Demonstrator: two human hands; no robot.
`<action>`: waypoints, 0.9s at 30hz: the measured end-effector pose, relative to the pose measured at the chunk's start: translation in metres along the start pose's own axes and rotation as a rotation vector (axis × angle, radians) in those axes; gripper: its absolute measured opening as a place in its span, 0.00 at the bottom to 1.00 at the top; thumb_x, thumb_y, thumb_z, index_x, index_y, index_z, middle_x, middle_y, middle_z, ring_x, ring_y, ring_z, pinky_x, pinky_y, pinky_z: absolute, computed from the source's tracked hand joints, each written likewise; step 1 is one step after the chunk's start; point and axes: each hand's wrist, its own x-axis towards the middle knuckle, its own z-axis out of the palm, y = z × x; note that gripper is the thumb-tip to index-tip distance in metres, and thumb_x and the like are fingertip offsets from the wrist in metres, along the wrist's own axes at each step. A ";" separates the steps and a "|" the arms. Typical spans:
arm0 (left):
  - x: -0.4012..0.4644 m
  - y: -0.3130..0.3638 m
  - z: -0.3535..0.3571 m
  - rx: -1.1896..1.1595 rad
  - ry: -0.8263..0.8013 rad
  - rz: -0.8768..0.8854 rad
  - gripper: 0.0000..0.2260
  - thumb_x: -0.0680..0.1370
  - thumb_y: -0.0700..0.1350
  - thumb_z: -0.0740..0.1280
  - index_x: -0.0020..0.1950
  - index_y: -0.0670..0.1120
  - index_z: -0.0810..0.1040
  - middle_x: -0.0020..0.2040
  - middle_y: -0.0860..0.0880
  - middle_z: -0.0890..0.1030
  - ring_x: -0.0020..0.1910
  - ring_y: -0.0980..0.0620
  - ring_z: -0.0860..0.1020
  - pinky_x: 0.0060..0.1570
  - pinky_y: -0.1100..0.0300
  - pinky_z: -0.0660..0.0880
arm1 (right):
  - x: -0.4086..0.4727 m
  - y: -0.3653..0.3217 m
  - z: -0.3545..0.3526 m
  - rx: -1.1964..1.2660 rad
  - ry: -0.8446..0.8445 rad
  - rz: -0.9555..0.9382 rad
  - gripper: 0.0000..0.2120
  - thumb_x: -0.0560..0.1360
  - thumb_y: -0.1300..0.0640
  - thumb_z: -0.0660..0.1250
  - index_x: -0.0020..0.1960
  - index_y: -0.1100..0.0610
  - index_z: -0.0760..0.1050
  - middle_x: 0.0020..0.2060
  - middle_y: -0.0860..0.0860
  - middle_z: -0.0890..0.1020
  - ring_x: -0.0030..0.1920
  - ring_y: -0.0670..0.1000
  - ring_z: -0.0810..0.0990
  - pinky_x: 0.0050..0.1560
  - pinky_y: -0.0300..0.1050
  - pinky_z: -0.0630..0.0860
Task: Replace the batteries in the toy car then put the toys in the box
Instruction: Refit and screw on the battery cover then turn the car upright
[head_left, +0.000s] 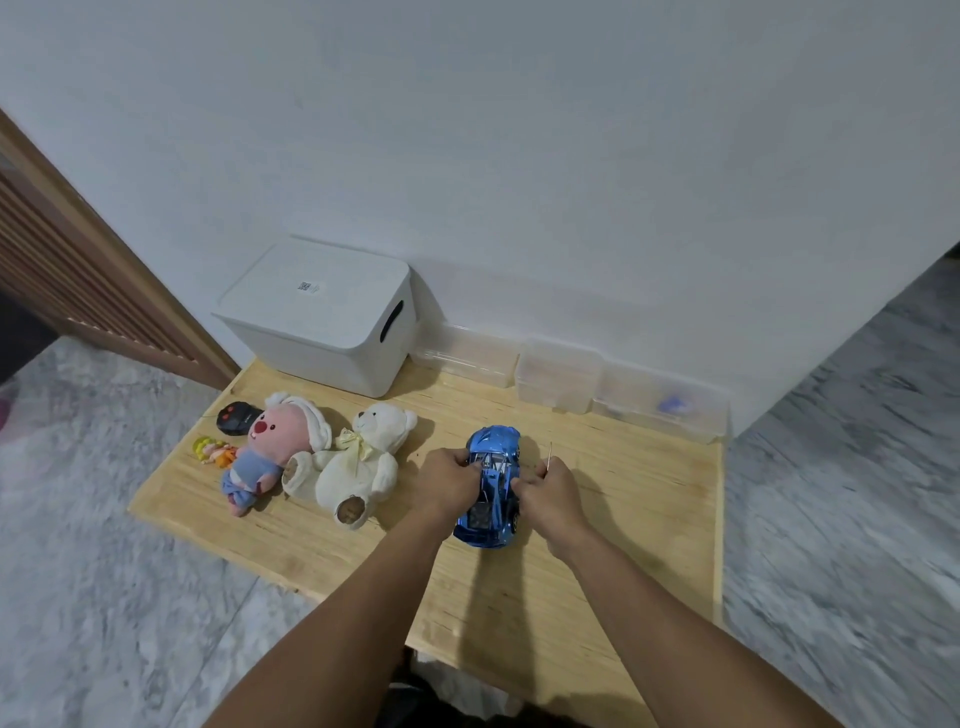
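A shiny blue toy car (492, 447) stands on the wooden table (623, 519), nose pointing away from me. My left hand (449, 480) grips its left side. My right hand (550, 486) touches the car's right side and pinches a thin metal tool (549, 453) that sticks up. A white lidded box (322, 312) stands at the back left against the wall. Left of the car lie a white teddy bear (363, 462), a pink plush toy (270, 447), a small doll figure (212, 451) and a black remote control (236, 418).
Three clear plastic containers (561, 382) line the wall at the back right; the rightmost holds something blue (672, 404). The table's right edge and near edge drop to a grey marble floor (841, 493). A wooden slatted door (78, 270) stands at the left.
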 end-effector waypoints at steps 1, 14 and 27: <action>0.000 0.000 0.001 0.031 -0.006 -0.001 0.09 0.76 0.38 0.64 0.44 0.45 0.85 0.41 0.43 0.85 0.44 0.43 0.83 0.47 0.44 0.81 | 0.000 0.002 0.000 -0.020 0.019 -0.008 0.14 0.73 0.65 0.65 0.38 0.53 0.61 0.35 0.50 0.69 0.35 0.50 0.67 0.34 0.43 0.66; 0.012 0.003 -0.004 0.215 -0.172 0.061 0.13 0.72 0.33 0.62 0.48 0.42 0.84 0.43 0.44 0.84 0.45 0.45 0.82 0.44 0.52 0.82 | -0.002 0.010 0.016 -0.061 0.193 0.040 0.16 0.68 0.63 0.72 0.36 0.53 0.64 0.37 0.56 0.79 0.38 0.57 0.78 0.41 0.56 0.79; 0.032 -0.003 -0.016 0.188 -0.205 0.046 0.13 0.73 0.35 0.64 0.54 0.42 0.83 0.50 0.43 0.83 0.49 0.44 0.82 0.47 0.54 0.80 | 0.003 -0.012 0.013 -0.141 0.283 0.169 0.06 0.70 0.63 0.63 0.40 0.56 0.67 0.39 0.54 0.78 0.38 0.55 0.78 0.42 0.53 0.80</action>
